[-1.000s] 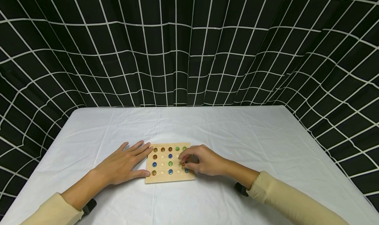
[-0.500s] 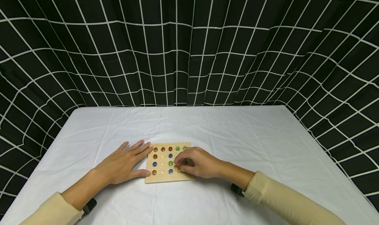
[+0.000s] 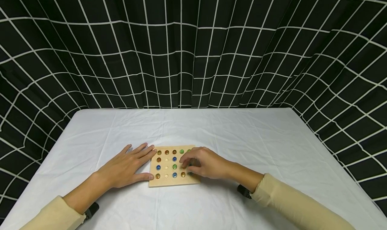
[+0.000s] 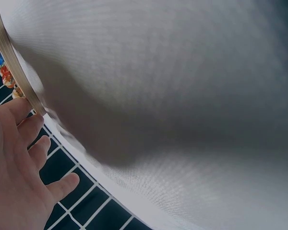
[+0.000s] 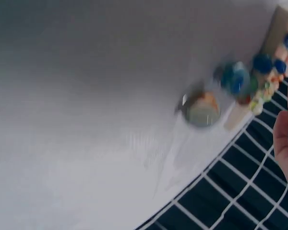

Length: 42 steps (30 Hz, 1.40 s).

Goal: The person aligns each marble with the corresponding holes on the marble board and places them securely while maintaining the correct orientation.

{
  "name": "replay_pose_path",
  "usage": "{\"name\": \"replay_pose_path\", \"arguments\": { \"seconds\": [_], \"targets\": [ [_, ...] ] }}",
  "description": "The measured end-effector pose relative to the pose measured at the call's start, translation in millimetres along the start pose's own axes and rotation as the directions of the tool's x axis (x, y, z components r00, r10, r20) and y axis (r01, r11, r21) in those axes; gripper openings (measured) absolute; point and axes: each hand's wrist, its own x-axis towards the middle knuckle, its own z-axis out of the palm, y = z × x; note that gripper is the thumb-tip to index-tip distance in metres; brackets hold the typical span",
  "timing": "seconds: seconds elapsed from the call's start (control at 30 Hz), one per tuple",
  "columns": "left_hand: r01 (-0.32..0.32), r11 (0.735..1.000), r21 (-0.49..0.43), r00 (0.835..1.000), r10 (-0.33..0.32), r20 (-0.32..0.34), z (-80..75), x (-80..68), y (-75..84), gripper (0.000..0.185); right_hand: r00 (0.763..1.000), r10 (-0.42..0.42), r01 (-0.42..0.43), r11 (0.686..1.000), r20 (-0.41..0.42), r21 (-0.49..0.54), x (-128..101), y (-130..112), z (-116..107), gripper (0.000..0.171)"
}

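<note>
A square wooden board point(image 3: 167, 181) with rows of hollows carries several glass marbles. My left hand point(image 3: 128, 167) lies flat beside it, fingertips and thumb at its left edge; the left wrist view shows those fingers along the board's side. Over the right part of the board hovers my right hand point(image 3: 208, 163), thumb and index finger bent and apart, with no marble showing between them. An amber marble point(image 3: 183, 174) sits in the front row just left of my thumb. Other marbles on that side are partly hidden under this hand.
Next to the board in the right wrist view, a blue marble point(image 5: 234, 79) and a clear marble with orange point(image 5: 201, 111) appear blurred. White cloth point(image 3: 257, 139) covers the table, and a black curtain with a white grid point(image 3: 193, 55) hangs behind it.
My right hand moved left and toward me with an amber marble, released it in a front-row hollow, then drew back slightly right. The left hand stayed still.
</note>
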Motion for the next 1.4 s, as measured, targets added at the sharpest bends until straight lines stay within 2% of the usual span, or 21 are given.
{"name": "replay_pose_path", "arguments": {
  "seconds": [0.2,0.63,1.0,1.2,1.4],
  "targets": [
    [0.000,1.000,0.002,1.000,0.000,-0.001,0.0,-0.2,-0.1,0.087,0.998,0.058,-0.057,0.998,-0.023,0.015,-11.8,7.0,-15.8,0.025],
    [0.002,1.000,0.003,1.000,-0.002,0.001,-0.3,0.2,-0.2,0.087,0.991,0.127,-0.127,0.992,-0.031,0.006,-48.2,27.3,-43.7,0.025],
    [0.004,1.000,0.005,1.000,-0.004,0.001,-0.3,-0.1,0.0,0.087,0.989,0.147,-0.146,0.988,-0.021,0.045,-71.9,42.1,-50.0,0.029],
    [0.005,1.000,0.003,1.000,-0.005,0.006,-0.6,0.1,0.7,0.087,0.981,0.193,-0.193,0.979,0.007,0.066,-80.1,49.2,-46.2,0.030],
    [0.000,1.000,0.006,1.000,0.000,-0.001,-0.1,0.2,0.5,0.086,0.979,0.201,-0.203,0.976,0.030,0.080,-85.3,54.2,-42.1,0.032]
  ]
}}
